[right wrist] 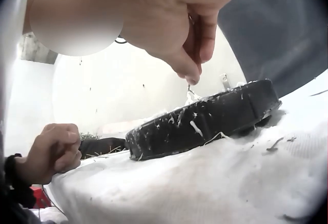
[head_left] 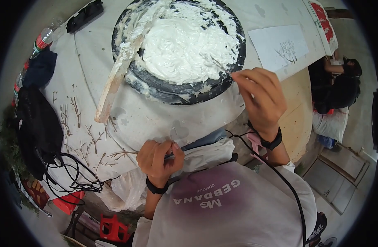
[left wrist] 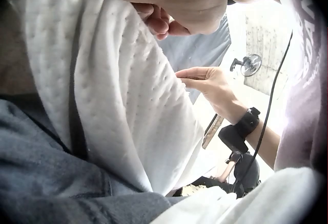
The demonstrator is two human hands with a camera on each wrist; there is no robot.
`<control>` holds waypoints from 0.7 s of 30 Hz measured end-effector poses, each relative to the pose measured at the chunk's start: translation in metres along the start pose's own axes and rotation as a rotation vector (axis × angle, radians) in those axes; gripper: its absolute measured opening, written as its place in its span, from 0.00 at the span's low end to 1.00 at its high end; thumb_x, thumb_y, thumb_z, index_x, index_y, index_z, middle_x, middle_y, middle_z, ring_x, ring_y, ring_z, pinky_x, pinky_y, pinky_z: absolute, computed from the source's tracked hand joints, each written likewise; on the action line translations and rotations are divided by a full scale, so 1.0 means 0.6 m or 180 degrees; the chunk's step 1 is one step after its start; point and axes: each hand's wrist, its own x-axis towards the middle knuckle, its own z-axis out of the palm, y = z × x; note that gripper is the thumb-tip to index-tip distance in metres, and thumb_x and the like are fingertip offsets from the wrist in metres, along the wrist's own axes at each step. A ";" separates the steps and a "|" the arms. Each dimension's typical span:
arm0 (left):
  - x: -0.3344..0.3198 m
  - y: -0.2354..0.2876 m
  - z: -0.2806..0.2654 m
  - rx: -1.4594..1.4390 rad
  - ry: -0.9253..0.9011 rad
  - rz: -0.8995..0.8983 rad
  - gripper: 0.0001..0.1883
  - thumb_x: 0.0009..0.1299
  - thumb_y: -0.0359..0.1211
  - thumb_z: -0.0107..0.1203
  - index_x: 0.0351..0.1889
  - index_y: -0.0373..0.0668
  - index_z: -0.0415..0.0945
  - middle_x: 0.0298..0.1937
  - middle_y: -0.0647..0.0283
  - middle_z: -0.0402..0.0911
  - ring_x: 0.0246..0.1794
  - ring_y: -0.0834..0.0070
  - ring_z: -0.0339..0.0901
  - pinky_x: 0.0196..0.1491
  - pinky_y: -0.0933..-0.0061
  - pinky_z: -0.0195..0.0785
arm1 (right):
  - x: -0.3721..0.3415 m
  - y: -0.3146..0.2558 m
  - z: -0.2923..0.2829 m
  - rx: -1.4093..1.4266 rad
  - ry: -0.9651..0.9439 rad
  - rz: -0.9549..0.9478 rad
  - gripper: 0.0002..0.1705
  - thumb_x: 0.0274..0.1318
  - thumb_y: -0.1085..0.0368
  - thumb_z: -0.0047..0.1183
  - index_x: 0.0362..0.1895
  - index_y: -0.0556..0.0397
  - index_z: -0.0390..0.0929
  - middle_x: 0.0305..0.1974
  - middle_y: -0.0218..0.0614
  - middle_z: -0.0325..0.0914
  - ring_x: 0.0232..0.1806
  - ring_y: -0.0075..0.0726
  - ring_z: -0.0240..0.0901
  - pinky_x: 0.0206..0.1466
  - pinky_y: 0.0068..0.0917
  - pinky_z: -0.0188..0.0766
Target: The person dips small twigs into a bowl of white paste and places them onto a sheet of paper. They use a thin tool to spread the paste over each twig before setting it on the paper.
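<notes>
Over the right part of a round black tray full of white paste, my right hand pinches a thin twig between thumb and fingertips. The twig's far end reaches the paste; in the right wrist view white paste clings below the fingertips. My left hand stays at the table's front edge with its fingers loosely curled. A branched twig lies just left of it, its stem running up to the hand. Seen from the left wrist, the left fingers are partly hidden behind the hand.
A paste-smeared wooden stick leans over the tray's left rim. Several bare twigs lie on the white-covered table. A paper with a twig drawing lies at right. Black bag and cables sit at left. Another person sits at far right.
</notes>
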 end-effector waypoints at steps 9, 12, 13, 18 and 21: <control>-0.001 0.000 0.003 -0.0009 0.0049 -0.0002 0.03 0.65 0.24 0.63 0.33 0.40 0.79 0.19 0.67 0.68 0.16 0.73 0.63 0.21 0.72 0.53 | -0.004 -0.006 -0.010 0.0259 -0.0562 0.0125 0.22 0.43 0.83 0.72 0.46 0.55 0.93 0.44 0.36 0.90 0.47 0.44 0.84 0.47 0.34 0.82; 0.000 0.001 0.002 0.0001 0.0036 -0.0001 0.03 0.66 0.24 0.63 0.33 0.40 0.79 0.19 0.67 0.68 0.15 0.73 0.63 0.21 0.72 0.52 | -0.001 -0.008 -0.009 0.0356 -0.0608 0.0173 0.22 0.43 0.82 0.72 0.46 0.55 0.93 0.44 0.36 0.90 0.47 0.43 0.84 0.46 0.34 0.82; -0.001 0.002 0.001 0.0006 0.0018 -0.0009 0.03 0.66 0.24 0.62 0.33 0.40 0.79 0.19 0.67 0.68 0.15 0.73 0.63 0.21 0.72 0.52 | 0.000 -0.009 -0.009 0.0418 -0.0640 0.0208 0.22 0.43 0.82 0.72 0.46 0.54 0.93 0.44 0.36 0.90 0.47 0.43 0.84 0.46 0.34 0.82; -0.003 0.002 0.002 -0.0005 0.0007 -0.0027 0.03 0.66 0.24 0.63 0.33 0.40 0.79 0.19 0.68 0.68 0.15 0.74 0.63 0.21 0.72 0.52 | 0.003 -0.013 -0.005 0.0560 -0.0665 0.0297 0.22 0.42 0.82 0.73 0.45 0.53 0.94 0.44 0.35 0.90 0.47 0.43 0.84 0.45 0.34 0.82; -0.003 0.003 0.000 0.0025 -0.0014 -0.0040 0.03 0.67 0.25 0.63 0.33 0.40 0.78 0.19 0.68 0.68 0.15 0.74 0.63 0.21 0.72 0.52 | 0.003 -0.013 -0.003 0.0610 -0.0659 0.0336 0.22 0.42 0.81 0.73 0.45 0.53 0.94 0.44 0.35 0.90 0.47 0.42 0.84 0.45 0.34 0.82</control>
